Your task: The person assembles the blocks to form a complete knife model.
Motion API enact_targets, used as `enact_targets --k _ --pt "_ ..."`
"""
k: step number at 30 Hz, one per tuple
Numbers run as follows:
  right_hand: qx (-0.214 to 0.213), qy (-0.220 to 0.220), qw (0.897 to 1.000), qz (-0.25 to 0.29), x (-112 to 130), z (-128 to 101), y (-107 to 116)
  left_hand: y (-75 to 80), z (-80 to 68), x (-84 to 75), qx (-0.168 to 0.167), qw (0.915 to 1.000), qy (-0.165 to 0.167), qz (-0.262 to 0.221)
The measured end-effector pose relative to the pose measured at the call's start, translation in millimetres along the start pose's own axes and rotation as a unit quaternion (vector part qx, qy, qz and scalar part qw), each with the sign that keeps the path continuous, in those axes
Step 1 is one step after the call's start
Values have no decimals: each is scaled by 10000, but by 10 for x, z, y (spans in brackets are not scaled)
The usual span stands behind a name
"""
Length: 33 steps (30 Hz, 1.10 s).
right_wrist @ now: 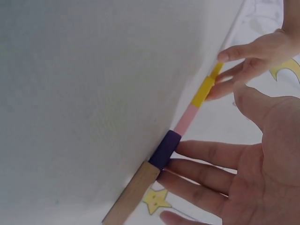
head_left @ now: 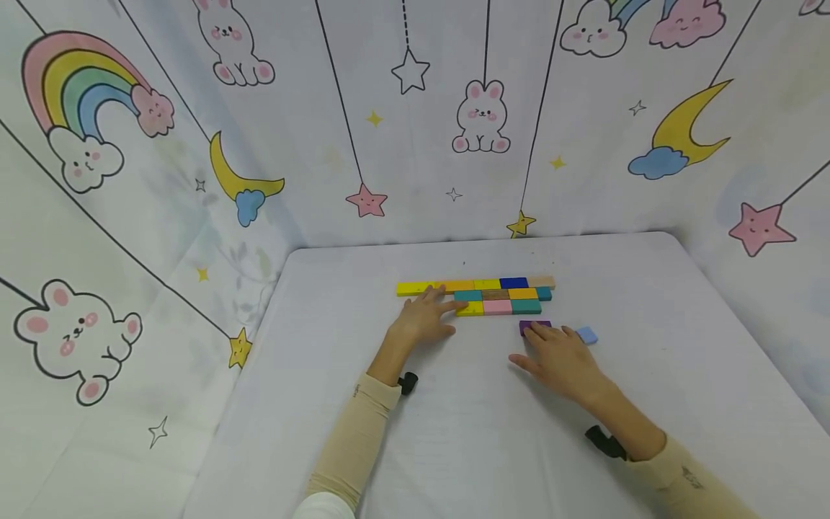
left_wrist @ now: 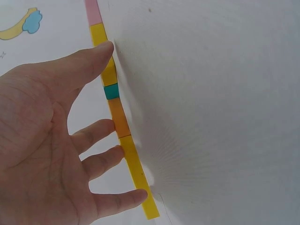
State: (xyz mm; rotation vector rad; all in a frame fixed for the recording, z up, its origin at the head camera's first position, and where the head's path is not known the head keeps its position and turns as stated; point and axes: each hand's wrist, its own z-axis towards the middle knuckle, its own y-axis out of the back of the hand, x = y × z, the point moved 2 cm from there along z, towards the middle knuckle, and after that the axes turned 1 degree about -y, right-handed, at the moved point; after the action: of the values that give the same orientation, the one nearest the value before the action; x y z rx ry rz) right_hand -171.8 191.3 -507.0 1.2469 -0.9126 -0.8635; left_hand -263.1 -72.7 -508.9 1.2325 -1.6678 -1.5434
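Note:
Flat coloured blocks lie in three close rows on the white table. The back row has a long yellow block, orange and yellow ones, a dark blue block and a pale wooden block. In front are teal, brown and orange blocks, then a yellow block, a pink block and a green block. My left hand spreads its fingers against the rows' left ends. The fingers of my right hand touch a purple block in front of the rows, thumb held apart.
A light blue block lies just right of the purple one, beside my right fingers. White cloth covers the table. Curtains printed with rabbits, stars and moons hang behind and at both sides.

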Motion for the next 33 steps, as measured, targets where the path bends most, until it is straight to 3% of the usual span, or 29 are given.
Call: enact_targets --k 9,18,33 --pt "-87 74 9995 -296 101 67 -41 0 2 0 -68 10000 -8 73" --pt "121 148 9993 -319 255 118 -36 -14 5 6 -20 10000 0 55" --pt "114 333 9983 -472 356 198 -47 -43 29 20 -45 9999 20 116"
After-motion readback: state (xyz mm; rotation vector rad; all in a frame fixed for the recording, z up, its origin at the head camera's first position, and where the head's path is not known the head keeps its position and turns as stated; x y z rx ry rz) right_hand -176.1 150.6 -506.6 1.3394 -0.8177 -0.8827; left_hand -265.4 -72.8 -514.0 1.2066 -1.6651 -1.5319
